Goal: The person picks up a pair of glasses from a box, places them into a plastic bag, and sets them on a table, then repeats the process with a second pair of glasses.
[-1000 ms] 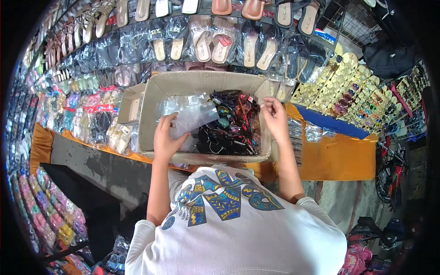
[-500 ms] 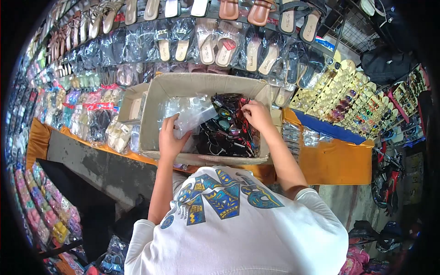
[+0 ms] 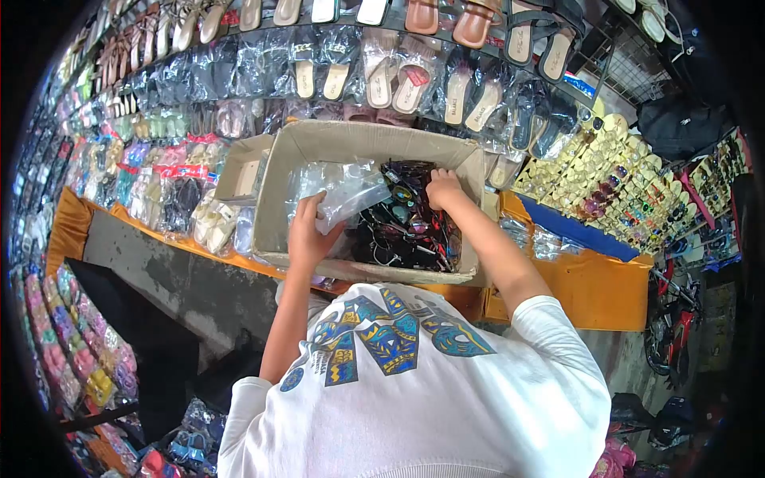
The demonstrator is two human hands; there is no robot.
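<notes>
A large cardboard box point(image 3: 374, 135) stands in front of me. Its left part holds clear plastic bags point(image 3: 327, 187), and its right part a pile of dark sunglasses point(image 3: 406, 231). At the bags, my left hand point(image 3: 311, 231) has thumb and fingers on either side of a clear plastic bag that reaches over to the sunglasses. My right hand point(image 3: 444, 190) is at the upper right of the pile, fingers curled down against the glasses; what they hold, if anything, is hidden.
A small cardboard box point(image 3: 241, 171) sits left of the large one. Rows of bagged sandals point(image 3: 319, 76) rise behind. Sunglasses on a yellow display point(image 3: 606, 183) stand at the right, above an orange cloth point(image 3: 590, 295).
My right hand has moved slightly up within the box, along the pile's edge, its fingers more curled. My left hand still has the plastic bag. The whole view has shifted a little.
</notes>
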